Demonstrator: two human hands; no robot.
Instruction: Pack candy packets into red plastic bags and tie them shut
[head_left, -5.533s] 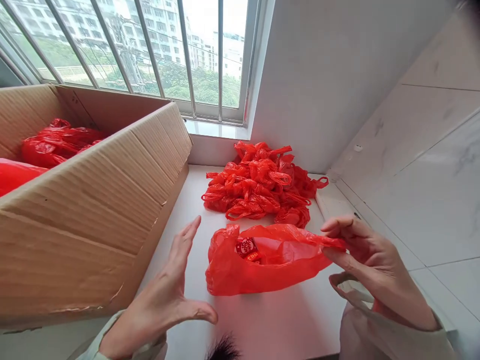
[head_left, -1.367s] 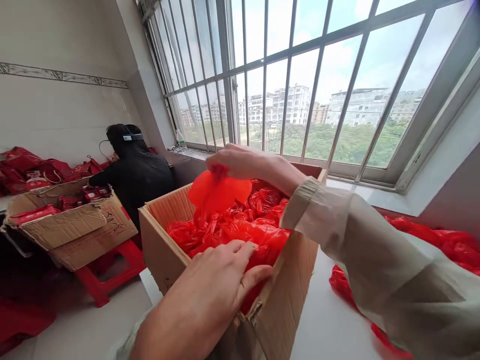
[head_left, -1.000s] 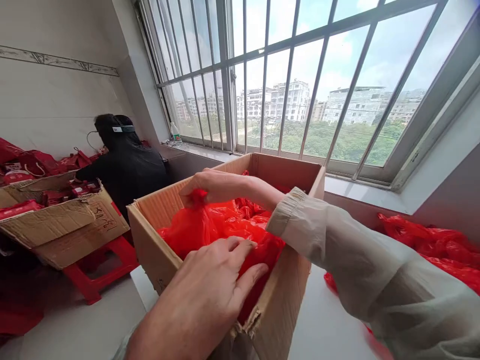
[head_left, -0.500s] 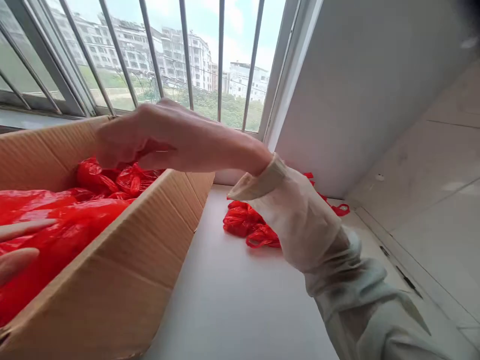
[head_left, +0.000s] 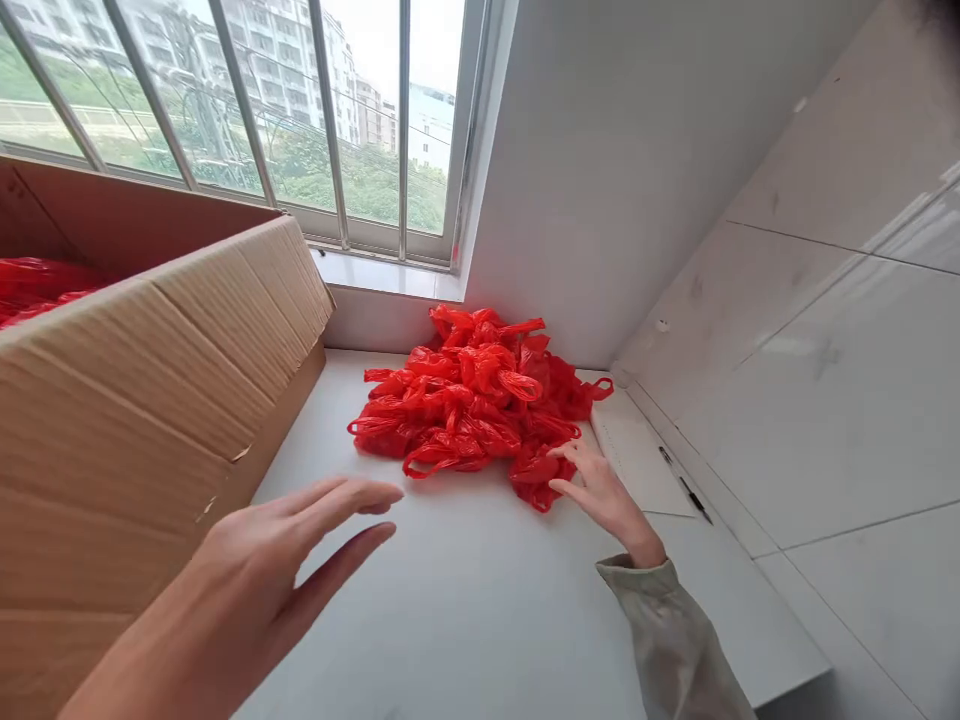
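A heap of knotted red plastic bags (head_left: 471, 400) lies on the white counter (head_left: 465, 600) in the corner below the window. My right hand (head_left: 600, 490) reaches out flat, fingers apart, its fingertips touching the nearest red bag at the heap's right front edge. My left hand (head_left: 277, 570) hovers open and empty above the counter, beside the large cardboard box (head_left: 150, 400). More red bags (head_left: 37, 285) show inside the box at the far left.
A barred window (head_left: 247, 110) runs along the back with a sill below it. A grey wall and a tiled wall (head_left: 810, 330) close off the right side. The counter's right edge drops off near my right sleeve.
My right hand has left the box, where it put down a filled red bag, and swung right to the heap on the counter. My left hand has come off the box's contents.
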